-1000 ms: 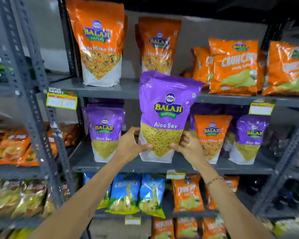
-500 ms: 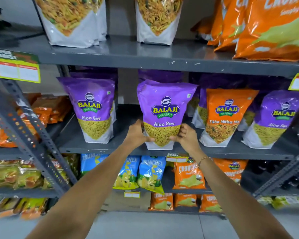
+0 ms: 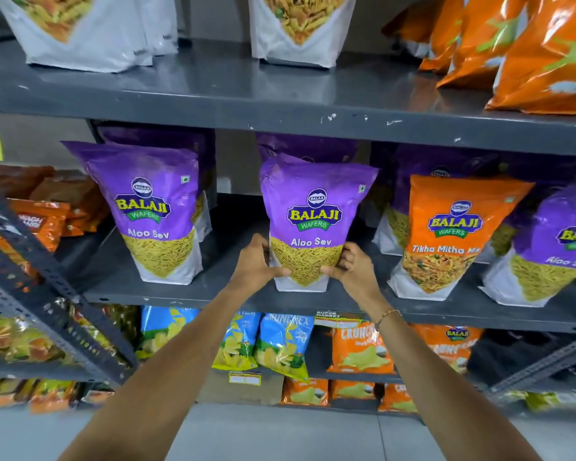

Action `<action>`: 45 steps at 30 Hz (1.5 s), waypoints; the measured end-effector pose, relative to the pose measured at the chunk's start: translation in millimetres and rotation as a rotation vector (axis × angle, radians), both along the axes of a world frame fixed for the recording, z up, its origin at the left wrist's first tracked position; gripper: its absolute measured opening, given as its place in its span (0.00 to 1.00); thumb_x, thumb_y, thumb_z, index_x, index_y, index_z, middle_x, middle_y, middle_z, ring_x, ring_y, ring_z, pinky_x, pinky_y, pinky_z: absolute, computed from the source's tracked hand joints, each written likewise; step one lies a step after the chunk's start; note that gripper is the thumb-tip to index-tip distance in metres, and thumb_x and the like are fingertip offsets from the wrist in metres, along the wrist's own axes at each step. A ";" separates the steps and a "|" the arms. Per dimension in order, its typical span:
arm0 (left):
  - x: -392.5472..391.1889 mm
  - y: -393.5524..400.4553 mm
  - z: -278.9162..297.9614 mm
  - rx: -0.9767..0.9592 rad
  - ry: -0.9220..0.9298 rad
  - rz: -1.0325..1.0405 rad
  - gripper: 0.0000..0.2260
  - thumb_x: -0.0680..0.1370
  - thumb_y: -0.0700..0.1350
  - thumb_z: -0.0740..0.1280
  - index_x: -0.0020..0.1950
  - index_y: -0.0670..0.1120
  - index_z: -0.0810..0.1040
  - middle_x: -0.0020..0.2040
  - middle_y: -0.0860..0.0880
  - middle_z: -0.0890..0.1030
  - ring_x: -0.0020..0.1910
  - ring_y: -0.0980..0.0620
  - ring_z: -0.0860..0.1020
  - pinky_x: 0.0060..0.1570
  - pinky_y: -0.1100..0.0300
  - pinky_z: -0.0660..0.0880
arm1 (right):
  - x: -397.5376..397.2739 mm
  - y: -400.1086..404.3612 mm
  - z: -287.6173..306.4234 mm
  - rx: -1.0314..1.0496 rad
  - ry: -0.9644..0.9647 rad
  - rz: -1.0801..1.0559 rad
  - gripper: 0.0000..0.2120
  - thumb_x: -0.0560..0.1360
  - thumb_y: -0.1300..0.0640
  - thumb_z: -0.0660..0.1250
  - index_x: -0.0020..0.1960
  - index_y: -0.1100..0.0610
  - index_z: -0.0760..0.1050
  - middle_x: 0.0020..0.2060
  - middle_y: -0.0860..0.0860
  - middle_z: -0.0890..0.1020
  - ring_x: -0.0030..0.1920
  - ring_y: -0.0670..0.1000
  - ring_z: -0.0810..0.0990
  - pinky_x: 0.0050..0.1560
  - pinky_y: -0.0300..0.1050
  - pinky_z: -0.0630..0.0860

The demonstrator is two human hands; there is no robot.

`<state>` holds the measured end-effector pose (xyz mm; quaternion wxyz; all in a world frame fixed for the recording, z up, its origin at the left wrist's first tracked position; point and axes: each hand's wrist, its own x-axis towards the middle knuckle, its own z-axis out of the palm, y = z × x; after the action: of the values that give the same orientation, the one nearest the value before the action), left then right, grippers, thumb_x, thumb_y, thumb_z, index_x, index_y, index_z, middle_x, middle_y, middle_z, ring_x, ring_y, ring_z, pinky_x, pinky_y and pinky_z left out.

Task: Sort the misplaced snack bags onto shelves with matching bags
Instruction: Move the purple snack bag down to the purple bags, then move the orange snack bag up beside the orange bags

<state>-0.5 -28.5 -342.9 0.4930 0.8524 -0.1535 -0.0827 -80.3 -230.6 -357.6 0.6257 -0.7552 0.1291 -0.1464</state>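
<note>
Purple and printed "Aloo Sev", the centre bag point(image 3: 315, 224) is being held upright at the middle of the frame, its white base resting on the grey middle shelf point(image 3: 413, 311); it is being gripped low down on both sides, the left hand point(image 3: 255, 262) being closed around its left lower edge and the right hand point(image 3: 351, 266) around its right lower edge, with thumbs being pressed on the front panel; a thin bracelet point(image 3: 387, 316) is being worn on the right wrist. Further purple bags are being glimpsed just behind it; a matching purple Aloo Sev bag point(image 3: 147, 211) is being seen standing to its left on the same shelf, apart from it; to its right an orange Tikha Mitha bag point(image 3: 446, 234) is being seen upright among purple ones, with another Aloo Sev bag point(image 3: 552, 247) at the right edge of the frame. Orange bags point(image 3: 526, 51) are being shown lying on the upper shelf point(image 3: 280, 111) at upper right; blue chip bags point(image 3: 280, 344) are being shown on the lower level, below the hands.
</note>
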 end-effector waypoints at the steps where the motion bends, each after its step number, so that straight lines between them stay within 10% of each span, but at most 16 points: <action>1: -1.0 0.6 -0.9 -0.001 -0.003 0.001 0.27 0.60 0.44 0.81 0.50 0.45 0.68 0.49 0.41 0.81 0.46 0.45 0.80 0.47 0.50 0.78 | -0.1 0.2 -0.4 -0.006 0.002 0.006 0.24 0.65 0.69 0.74 0.57 0.61 0.70 0.49 0.56 0.82 0.46 0.46 0.82 0.45 0.35 0.80; 9: -17.3 5.6 10.0 0.067 0.053 0.007 0.32 0.66 0.45 0.77 0.63 0.37 0.65 0.58 0.43 0.75 0.57 0.46 0.74 0.50 0.57 0.69 | -15.3 11.1 4.7 -0.027 0.048 -0.010 0.33 0.68 0.66 0.73 0.69 0.61 0.64 0.60 0.56 0.77 0.61 0.52 0.76 0.63 0.46 0.73; 16: -78.0 -20.6 27.7 -0.006 0.126 -0.063 0.12 0.76 0.49 0.64 0.44 0.41 0.79 0.43 0.42 0.84 0.46 0.43 0.82 0.53 0.52 0.79 | -61.7 14.8 11.8 -0.280 0.033 -0.228 0.06 0.71 0.67 0.68 0.47 0.61 0.80 0.42 0.57 0.83 0.43 0.52 0.81 0.41 0.30 0.76; 22: -112.5 -93.8 39.2 -0.043 0.074 -0.311 0.03 0.73 0.42 0.66 0.41 0.48 0.78 0.39 0.48 0.82 0.35 0.55 0.78 0.47 0.55 0.79 | -107.2 -48.9 28.6 -0.186 0.038 -0.317 0.12 0.69 0.72 0.66 0.43 0.56 0.79 0.38 0.55 0.82 0.44 0.56 0.81 0.49 0.53 0.79; 28: -98.0 -182.7 27.8 0.022 0.007 -0.262 0.23 0.68 0.42 0.74 0.58 0.41 0.69 0.56 0.45 0.74 0.56 0.49 0.74 0.57 0.49 0.73 | -134.3 -158.6 25.6 -0.169 0.112 -0.440 0.11 0.72 0.65 0.68 0.53 0.58 0.77 0.53 0.60 0.81 0.54 0.56 0.79 0.50 0.39 0.78; 31: -85.3 -218.8 7.4 0.125 0.070 -0.246 0.37 0.64 0.47 0.77 0.65 0.35 0.64 0.64 0.43 0.69 0.66 0.45 0.69 0.63 0.46 0.71 | -129.8 -196.3 17.8 -0.061 0.137 -0.346 0.16 0.71 0.72 0.67 0.58 0.69 0.71 0.52 0.68 0.78 0.54 0.53 0.81 0.52 0.49 0.79; 34: -77.5 -237.7 -9.8 0.153 0.154 -0.289 0.44 0.63 0.48 0.78 0.72 0.44 0.58 0.70 0.45 0.68 0.70 0.45 0.67 0.66 0.47 0.70 | -114.7 -217.2 7.4 -0.115 0.216 -0.067 0.30 0.67 0.61 0.75 0.63 0.51 0.65 0.57 0.44 0.75 0.56 0.37 0.75 0.58 0.42 0.72; 38: -82.7 -240.8 -14.5 0.131 0.082 -0.196 0.26 0.68 0.45 0.76 0.63 0.44 0.71 0.57 0.42 0.80 0.56 0.43 0.78 0.51 0.52 0.74 | -101.3 -227.1 -9.8 -0.037 0.195 0.018 0.32 0.64 0.60 0.77 0.63 0.56 0.67 0.62 0.55 0.76 0.64 0.55 0.74 0.58 0.44 0.77; 45: -106.4 -215.1 -8.4 0.049 -0.012 -0.117 0.18 0.67 0.43 0.76 0.54 0.40 0.80 0.53 0.41 0.84 0.51 0.45 0.80 0.44 0.60 0.68 | -119.9 -201.4 -17.7 -0.055 0.126 -0.098 0.23 0.63 0.66 0.77 0.55 0.59 0.74 0.53 0.56 0.82 0.57 0.56 0.81 0.56 0.54 0.79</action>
<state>-106.8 -243.6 -351.3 0.4653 0.8543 -0.2039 -0.1102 -200.2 -432.0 -375.3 0.5874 -0.7727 0.2008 -0.1326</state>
